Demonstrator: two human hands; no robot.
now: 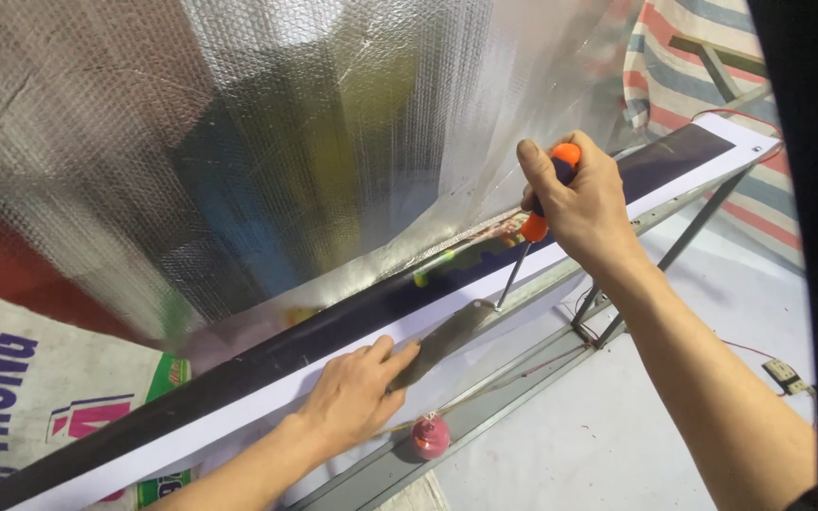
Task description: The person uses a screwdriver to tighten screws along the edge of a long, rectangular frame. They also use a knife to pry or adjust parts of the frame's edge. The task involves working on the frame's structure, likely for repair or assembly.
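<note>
— What does each hand hold?
— The right hand (584, 201) is closed around an orange screwdriver (534, 227); its tip touches the edge of the long white bar (239, 407), beside a grey strap (442, 339).
— And the left hand (357, 393)?
— It presses that strap flat on the bar, fingers together. Shiny foil sheet (239, 142) hangs behind; a small red ball (431, 437) hangs below.

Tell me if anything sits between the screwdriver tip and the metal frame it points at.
Nothing visible does. The right hand holds the screwdriver with its tip at the metal frame, beside the grey strip that the left hand presses.
</note>
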